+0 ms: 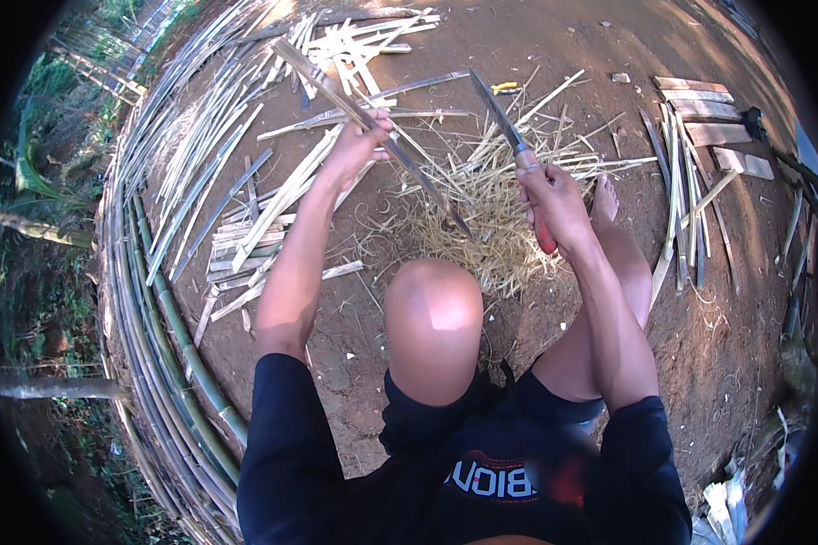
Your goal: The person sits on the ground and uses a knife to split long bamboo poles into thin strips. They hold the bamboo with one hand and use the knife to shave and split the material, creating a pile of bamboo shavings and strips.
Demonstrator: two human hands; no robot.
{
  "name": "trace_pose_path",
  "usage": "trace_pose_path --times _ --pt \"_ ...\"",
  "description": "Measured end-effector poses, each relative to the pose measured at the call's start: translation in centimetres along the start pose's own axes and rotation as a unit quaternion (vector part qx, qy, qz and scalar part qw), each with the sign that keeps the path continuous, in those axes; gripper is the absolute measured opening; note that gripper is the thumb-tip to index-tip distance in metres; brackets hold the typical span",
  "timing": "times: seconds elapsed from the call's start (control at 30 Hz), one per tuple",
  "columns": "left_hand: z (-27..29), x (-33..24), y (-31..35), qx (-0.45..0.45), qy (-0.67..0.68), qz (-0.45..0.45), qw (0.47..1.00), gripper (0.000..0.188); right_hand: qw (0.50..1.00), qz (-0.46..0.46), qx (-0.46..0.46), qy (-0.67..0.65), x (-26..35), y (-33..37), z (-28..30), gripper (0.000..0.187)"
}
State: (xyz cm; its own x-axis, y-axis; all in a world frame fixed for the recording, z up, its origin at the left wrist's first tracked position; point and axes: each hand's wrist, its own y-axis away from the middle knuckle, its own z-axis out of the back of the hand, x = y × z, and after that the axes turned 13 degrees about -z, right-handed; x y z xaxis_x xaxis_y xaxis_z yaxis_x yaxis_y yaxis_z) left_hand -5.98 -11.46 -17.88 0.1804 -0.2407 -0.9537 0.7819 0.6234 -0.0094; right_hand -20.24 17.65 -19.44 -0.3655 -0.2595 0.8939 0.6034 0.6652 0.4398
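My left hand point(360, 145) is closed round a long, flat bamboo strip point(418, 180), which slants from the upper left down toward my raised knee. In my right hand point(554, 204) is a machete point(497, 113), its red-ended handle in my fist and its blade pointing up and away to the left. Blade and strip are apart. Below and between the two hands lies a heap of thin bamboo shavings point(491, 241) on the dirt. More split strips point(291, 195) rest on the ground beside my left forearm.
Whole bamboo poles point(174, 327) curve along the left side. Piles of split strips point(373, 41) lie at the far side and far left. To the right are short flat wooden pieces point(700, 109) and a bundle of strips point(686, 195). A small yellow object point(506, 88) lies beyond the machete.
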Motion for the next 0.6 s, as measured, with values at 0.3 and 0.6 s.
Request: trace_pose_path --times 0.3,0.6 --pt "-1.2 0.9 -0.1 -0.081 0.076 -0.091 0.990 0.020 1.000 0.003 -0.014 0.015 0.1 0.1 0.2 0.034" --pt "-1.6 -0.6 -0.3 -0.026 0.043 -0.111 0.993 0.022 0.999 0.013 -0.033 0.038 0.5 0.5 -0.2 0.035"
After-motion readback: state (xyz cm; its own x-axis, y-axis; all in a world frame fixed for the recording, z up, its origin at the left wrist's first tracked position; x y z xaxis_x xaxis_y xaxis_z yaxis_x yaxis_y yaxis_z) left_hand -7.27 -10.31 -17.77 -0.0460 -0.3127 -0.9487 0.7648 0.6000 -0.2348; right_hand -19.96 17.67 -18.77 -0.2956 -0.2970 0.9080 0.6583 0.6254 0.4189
